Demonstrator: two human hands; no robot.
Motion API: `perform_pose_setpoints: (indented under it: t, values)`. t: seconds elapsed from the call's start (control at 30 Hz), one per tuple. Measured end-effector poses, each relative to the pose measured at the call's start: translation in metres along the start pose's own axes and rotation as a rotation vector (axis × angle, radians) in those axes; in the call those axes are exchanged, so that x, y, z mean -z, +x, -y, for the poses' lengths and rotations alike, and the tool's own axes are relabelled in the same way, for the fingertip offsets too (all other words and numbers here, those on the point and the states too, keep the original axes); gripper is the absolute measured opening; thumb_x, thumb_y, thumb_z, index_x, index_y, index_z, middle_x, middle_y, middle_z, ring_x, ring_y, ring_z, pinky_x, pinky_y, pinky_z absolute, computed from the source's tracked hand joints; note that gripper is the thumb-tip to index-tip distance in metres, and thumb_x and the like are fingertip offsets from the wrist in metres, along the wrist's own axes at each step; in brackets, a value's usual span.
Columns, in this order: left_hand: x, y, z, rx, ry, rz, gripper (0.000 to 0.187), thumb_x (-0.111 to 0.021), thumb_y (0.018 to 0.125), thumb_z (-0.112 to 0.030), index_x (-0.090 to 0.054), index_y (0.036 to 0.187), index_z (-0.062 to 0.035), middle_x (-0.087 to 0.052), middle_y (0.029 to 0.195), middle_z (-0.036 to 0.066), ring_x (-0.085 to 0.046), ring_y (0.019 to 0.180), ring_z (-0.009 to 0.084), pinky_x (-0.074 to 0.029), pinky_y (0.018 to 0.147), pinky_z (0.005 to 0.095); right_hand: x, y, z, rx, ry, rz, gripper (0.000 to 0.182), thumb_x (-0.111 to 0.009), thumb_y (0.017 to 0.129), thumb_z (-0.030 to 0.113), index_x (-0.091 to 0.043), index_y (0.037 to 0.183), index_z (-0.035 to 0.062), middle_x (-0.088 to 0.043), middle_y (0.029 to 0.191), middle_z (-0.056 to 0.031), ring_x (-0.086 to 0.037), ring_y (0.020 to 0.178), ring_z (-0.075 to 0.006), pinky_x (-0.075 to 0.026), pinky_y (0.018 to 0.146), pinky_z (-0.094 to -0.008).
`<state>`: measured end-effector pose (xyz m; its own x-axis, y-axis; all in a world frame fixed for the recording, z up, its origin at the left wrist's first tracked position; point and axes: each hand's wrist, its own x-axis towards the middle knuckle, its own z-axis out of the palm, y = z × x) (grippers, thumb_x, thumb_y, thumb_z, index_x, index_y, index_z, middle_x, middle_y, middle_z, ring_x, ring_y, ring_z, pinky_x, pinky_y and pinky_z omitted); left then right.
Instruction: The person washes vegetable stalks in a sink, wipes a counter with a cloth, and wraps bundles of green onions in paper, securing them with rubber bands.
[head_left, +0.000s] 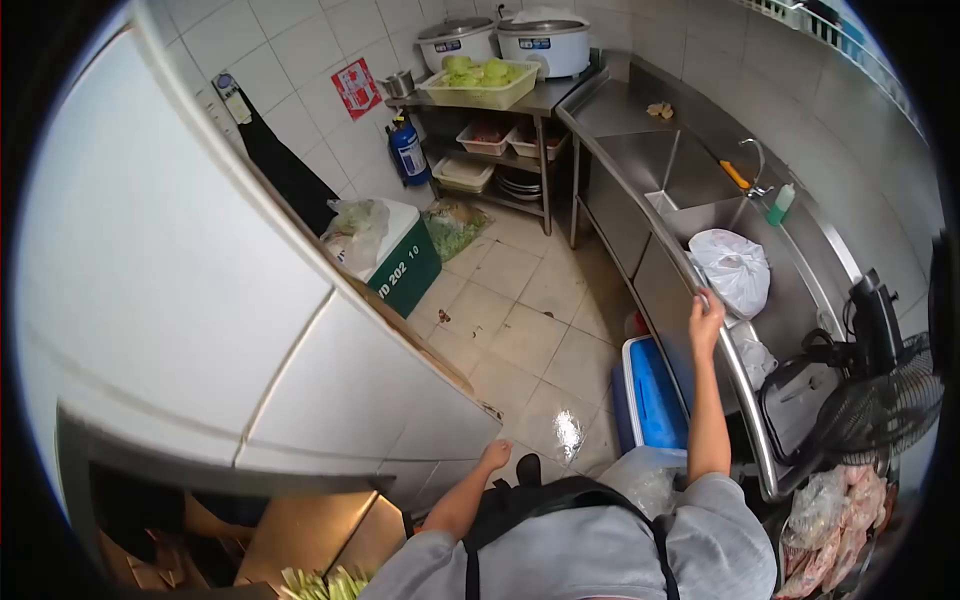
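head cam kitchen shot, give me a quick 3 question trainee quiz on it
1. True or false: the right hand rests on the rim of the steel sink counter.
2. What lies in the sink by that hand? A) white plastic bag B) a kettle C) a frying pan
3. What colour is the cooler box on the floor below the counter?

Key: 1 true; 2 A; 3 blue, with a white rim.

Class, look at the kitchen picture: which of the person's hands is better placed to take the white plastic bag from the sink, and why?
Probably the right hand: it grips the sink rim right beside the white bag. The left hand hangs low by the tiled wall, far from it.
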<state>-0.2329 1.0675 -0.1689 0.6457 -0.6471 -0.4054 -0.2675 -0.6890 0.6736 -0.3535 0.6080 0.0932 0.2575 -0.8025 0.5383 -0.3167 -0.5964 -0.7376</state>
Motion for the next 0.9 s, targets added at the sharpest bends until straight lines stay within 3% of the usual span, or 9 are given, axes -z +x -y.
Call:
perform_pose_setpoints:
  t: [0.07, 0.37, 0.5, 0.63, 0.7, 0.73, 0.8, 0.87, 0.9]
  values:
    - [0.009, 0.045, -0.010, 0.036, -0.088, 0.031, 0.025, -0.053, 0.081, -0.020, -0.063, 0.096, -0.0021, -0.064, 0.094, 0.017, -0.062, 0.087, 0.0258, -0.047, 0.078, 0.0338, -0.011, 0.020, -0.011, -0.033, -0.130, 0.007, 0.027, -0.055, 0.082, 0.011, -0.058, 0.107, 0.0011, -0.058, 0.110, -0.0161, -0.049, 0.105, -0.0320, -0.034, 0.094, -0.0385]
    - [0.076, 0.236, -0.104, 0.045, -0.107, 0.078, 0.025, -0.055, 0.080, -0.019, -0.063, 0.100, -0.0047, -0.064, 0.094, 0.017, -0.061, 0.090, 0.0285, -0.047, 0.081, 0.0343, -0.073, 0.089, -0.061, -0.136, -0.234, -0.088, 0.035, -0.056, 0.085, 0.017, -0.055, 0.117, 0.0030, -0.056, 0.113, -0.0155, -0.046, 0.108, -0.0291, -0.036, 0.092, -0.0368]
    - [0.113, 0.277, -0.081, 0.200, -0.074, -0.015, 0.028, -0.054, 0.081, -0.023, -0.063, 0.101, -0.0043, -0.065, 0.093, 0.016, -0.062, 0.087, 0.0289, -0.048, 0.078, 0.0355, -0.138, 0.178, -0.079, -0.179, -0.151, -0.063, 0.028, -0.058, 0.085, 0.019, -0.061, 0.107, 0.0024, -0.060, 0.105, -0.0144, -0.050, 0.102, -0.0285, -0.039, 0.087, -0.0358]
    - [0.167, 0.306, -0.058, 0.414, -0.259, -0.099, 0.030, -0.053, 0.081, -0.023, -0.063, 0.102, -0.0035, -0.065, 0.090, 0.015, -0.062, 0.084, 0.0275, -0.049, 0.076, 0.0361, -0.219, 0.245, -0.084, -0.167, -0.118, 0.184, 0.020, -0.056, 0.085, 0.016, -0.063, 0.098, 0.0024, -0.062, 0.096, -0.0146, -0.054, 0.095, -0.0278, -0.041, 0.085, -0.0369]
    - [0.180, 0.317, -0.052, 0.515, -0.343, -0.154, 0.029, -0.053, 0.081, -0.021, -0.063, 0.101, -0.0036, -0.065, 0.086, 0.015, -0.063, 0.080, 0.0286, -0.049, 0.072, 0.0364, -0.267, 0.264, -0.090, -0.004, -0.010, 0.223, 0.019, -0.056, 0.085, 0.016, -0.064, 0.097, 0.0043, -0.062, 0.095, -0.0146, -0.054, 0.095, -0.0273, -0.041, 0.085, -0.0359]
    - [0.192, 0.321, -0.060, 0.525, -0.295, -0.167, 0.028, -0.052, 0.081, -0.021, -0.064, 0.100, -0.0038, -0.065, 0.083, 0.015, -0.063, 0.077, 0.0292, -0.049, 0.070, 0.0367, -0.283, 0.274, -0.086, -0.037, -0.008, 0.279, 0.019, -0.056, 0.085, 0.015, -0.064, 0.098, 0.0045, -0.062, 0.095, -0.0146, -0.054, 0.096, -0.0273, -0.041, 0.086, -0.0358]
    - [0.183, 0.335, -0.016, 0.227, -0.026, -0.187, 0.027, -0.054, 0.080, -0.022, -0.064, 0.097, -0.0043, -0.066, 0.079, 0.015, -0.064, 0.074, 0.0282, -0.050, 0.068, 0.0371, -0.315, 0.292, -0.064, -0.058, 0.010, 0.378, 0.019, -0.057, 0.084, 0.014, -0.065, 0.098, 0.0038, -0.061, 0.097, -0.0146, -0.053, 0.097, -0.0280, -0.041, 0.088, -0.0361]
    - [0.181, 0.355, -0.013, 0.597, -0.200, -0.127, 0.029, -0.057, 0.078, -0.026, -0.064, 0.096, -0.0049, -0.065, 0.082, 0.016, -0.064, 0.077, 0.0296, -0.050, 0.070, 0.0369, -0.346, 0.312, -0.061, -0.067, 0.040, 0.381, 0.021, -0.057, 0.084, 0.014, -0.063, 0.102, 0.0040, -0.061, 0.098, -0.0154, -0.053, 0.098, -0.0297, -0.041, 0.088, -0.0365]
    - [0.188, 0.370, -0.026, 0.511, -0.266, -0.222, 0.028, -0.060, 0.074, -0.025, -0.065, 0.094, -0.0058, -0.066, 0.083, 0.015, -0.064, 0.077, 0.0289, -0.050, 0.071, 0.0360, -0.360, 0.326, -0.064, -0.080, 0.043, 0.378, 0.022, -0.056, 0.084, 0.013, -0.063, 0.103, 0.0042, -0.061, 0.098, -0.0157, -0.053, 0.099, -0.0301, -0.040, 0.088, -0.0364]
